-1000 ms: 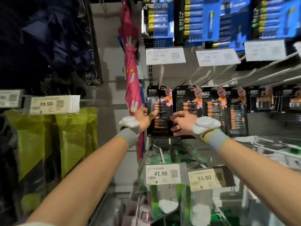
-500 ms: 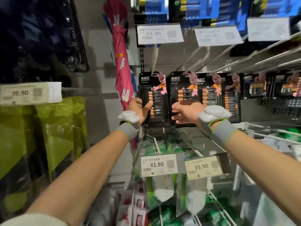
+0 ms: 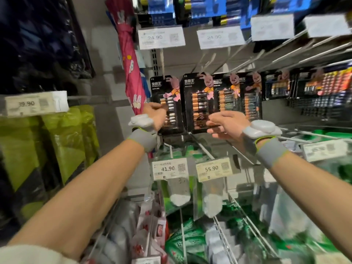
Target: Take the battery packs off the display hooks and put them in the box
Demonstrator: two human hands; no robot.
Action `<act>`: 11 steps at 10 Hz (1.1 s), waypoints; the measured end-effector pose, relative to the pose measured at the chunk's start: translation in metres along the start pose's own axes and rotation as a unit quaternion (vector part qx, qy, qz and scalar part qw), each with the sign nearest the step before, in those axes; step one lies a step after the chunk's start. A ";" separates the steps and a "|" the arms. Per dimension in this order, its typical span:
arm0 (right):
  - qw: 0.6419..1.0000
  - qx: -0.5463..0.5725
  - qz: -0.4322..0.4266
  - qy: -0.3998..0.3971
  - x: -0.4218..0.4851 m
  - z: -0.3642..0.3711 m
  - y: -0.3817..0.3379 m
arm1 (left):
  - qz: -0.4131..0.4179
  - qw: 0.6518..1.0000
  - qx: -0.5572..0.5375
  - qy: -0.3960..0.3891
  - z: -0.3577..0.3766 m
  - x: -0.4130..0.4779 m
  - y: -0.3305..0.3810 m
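Observation:
Two black battery packs with a pink bunny print hang side by side on display hooks. My left hand grips the left edge of the left battery pack. My right hand holds the lower part of the right battery pack, fingers curled at its bottom edge. More black packs hang in a row to the right. No box is in view.
A folded pink umbrella hangs just left of the packs. Blue battery packs and price tags sit above. Wire hooks with price tags and green packets jut out below. Yellow-green bags hang at the left.
The view has tilted down, so the shelf sits higher in frame. Both hands keep their hold on the two packs; the right hand has slid lower on its pack.

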State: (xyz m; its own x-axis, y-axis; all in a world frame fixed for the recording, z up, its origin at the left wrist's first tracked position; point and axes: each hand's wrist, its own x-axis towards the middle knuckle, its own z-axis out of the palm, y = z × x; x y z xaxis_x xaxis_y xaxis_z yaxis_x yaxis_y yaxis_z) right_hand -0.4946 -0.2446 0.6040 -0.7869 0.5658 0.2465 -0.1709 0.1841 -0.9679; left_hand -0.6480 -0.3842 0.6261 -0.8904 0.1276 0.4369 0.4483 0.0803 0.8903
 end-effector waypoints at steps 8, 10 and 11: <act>0.934 -0.170 0.267 0.168 -0.405 -0.317 0.275 | -0.002 0.865 0.128 -0.486 0.230 -0.503 -0.077; 0.877 -0.138 0.359 0.289 -0.520 -0.360 0.339 | -0.090 0.863 0.173 -0.467 0.277 -0.647 -0.128; 0.826 -0.108 0.420 0.361 -0.561 -0.385 0.377 | -0.060 0.784 0.190 -0.588 0.298 -0.681 -0.153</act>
State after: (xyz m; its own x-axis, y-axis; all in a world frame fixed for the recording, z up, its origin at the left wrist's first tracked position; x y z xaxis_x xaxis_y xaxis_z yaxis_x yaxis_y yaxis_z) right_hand 0.1108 -0.1836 0.1189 -0.0030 0.8842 -0.4672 0.4256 -0.4216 -0.8007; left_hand -0.0868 -0.1890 0.1545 -0.3401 0.9017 -0.2670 0.5560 0.4218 0.7163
